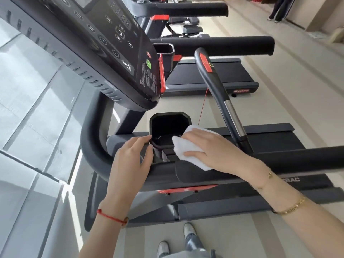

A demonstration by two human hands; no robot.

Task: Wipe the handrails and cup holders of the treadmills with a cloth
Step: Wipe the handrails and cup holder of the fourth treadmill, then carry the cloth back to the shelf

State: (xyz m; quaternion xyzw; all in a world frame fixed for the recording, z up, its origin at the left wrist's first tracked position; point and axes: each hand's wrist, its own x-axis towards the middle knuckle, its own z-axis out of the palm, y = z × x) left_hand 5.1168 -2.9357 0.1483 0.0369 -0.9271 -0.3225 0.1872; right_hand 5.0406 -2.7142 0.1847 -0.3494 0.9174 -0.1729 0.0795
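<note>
I see the right hand (pixel 208 148) lying flat on a folded white cloth (pixel 188 151), fingers straight and slightly apart, pressing the cloth against the right rim of the black cup holder (pixel 168 125) just below the console (pixel 104 45). The left hand (pixel 130 157) rests at the holder's left edge, fingers loosely curled with the tips touching the rim; I cannot tell whether they grip it. A curved handrail (pixel 93 146) runs just left of that hand. A centre grip bar (pixel 219 94) with a red tab rises to the right of the cloth. More treadmills (pixel 214 75) stand beyond. Two shoes (pixel 175 239) show on the floor below.
</note>
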